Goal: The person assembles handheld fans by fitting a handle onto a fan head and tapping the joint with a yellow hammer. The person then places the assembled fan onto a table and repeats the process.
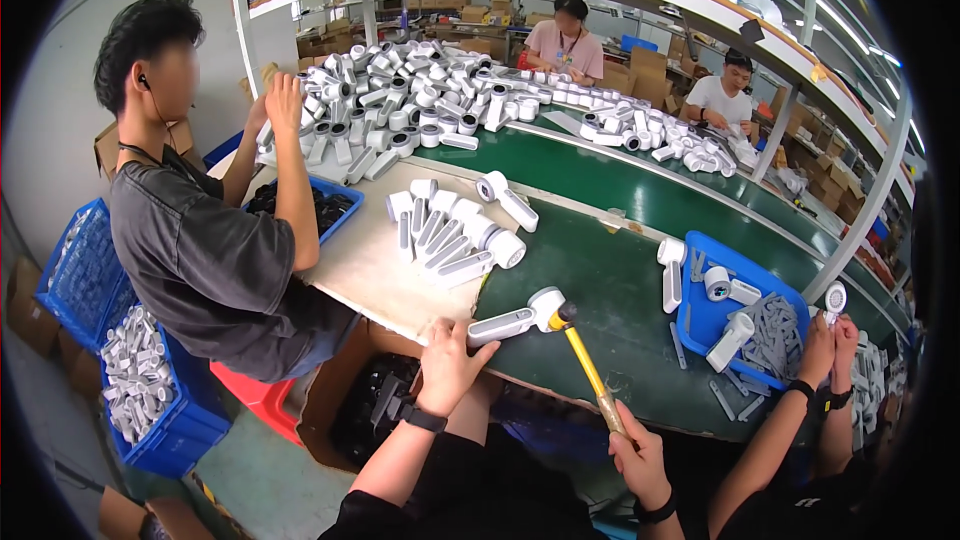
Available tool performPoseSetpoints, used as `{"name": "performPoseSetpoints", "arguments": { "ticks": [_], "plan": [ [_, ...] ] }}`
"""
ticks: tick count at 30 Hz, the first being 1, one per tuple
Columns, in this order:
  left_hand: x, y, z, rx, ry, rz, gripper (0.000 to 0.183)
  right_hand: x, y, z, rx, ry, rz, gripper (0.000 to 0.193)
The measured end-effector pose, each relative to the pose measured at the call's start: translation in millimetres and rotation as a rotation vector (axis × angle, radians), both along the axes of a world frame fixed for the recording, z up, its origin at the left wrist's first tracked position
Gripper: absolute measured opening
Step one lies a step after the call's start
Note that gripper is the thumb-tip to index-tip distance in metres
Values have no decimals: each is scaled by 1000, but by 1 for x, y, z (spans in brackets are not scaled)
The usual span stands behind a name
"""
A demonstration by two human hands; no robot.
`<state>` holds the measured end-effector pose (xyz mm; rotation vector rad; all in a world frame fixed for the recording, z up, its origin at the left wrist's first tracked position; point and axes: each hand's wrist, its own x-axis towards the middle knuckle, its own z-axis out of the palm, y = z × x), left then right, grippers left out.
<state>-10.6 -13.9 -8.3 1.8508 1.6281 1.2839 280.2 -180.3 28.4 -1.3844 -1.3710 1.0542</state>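
My left hand (450, 368) is closed round the grey-and-white handle of a handheld fan (502, 327), which lies at the near edge of the table with its round head pointing right. In my right hand (641, 458) is a hammer (587, 364), gripped low on its yellow handle. The hammer's small black head is right at the fan's round head; whether they touch I cannot tell. Just beyond my left hand lies a cluster of similar white fans (450, 232) on a pale board (390, 285).
A blue tray (690, 332) with grey strips and fan parts stands to the right, beside a co-worker's hands (832, 348) holding a small fan. Another person (200, 210) sits at left near a blue bin (180, 430). A big heap of fans (400, 90) lies at the back.
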Motion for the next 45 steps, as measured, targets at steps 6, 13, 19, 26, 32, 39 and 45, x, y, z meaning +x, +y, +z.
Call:
{"name": "performPoseSetpoints", "arguments": {
  "ticks": [6,13,19,26,32,39,45],
  "plan": [
    [2,27,-9,135,-11,-157,28,-19,22,22,239,-259,86,54],
    [1,36,-19,163,-26,-185,25,-26,38,8,272,-338,175,53],
    [1,34,-23,179,-40,-176,33,-29,44,2,206,-326,152,51],
    [2,30,-32,78,-108,-57,58,-48,37,6,280,-392,301,51],
    [0,29,-27,140,-73,-102,48,-41,37,-6,262,-355,245,52],
    [4,22,-12,163,50,-149,39,-22,37,-7,338,-271,70,53],
    [20,37,11,258,446,-103,34,-10,49,-8,209,-208,67,53]
  ]
}}
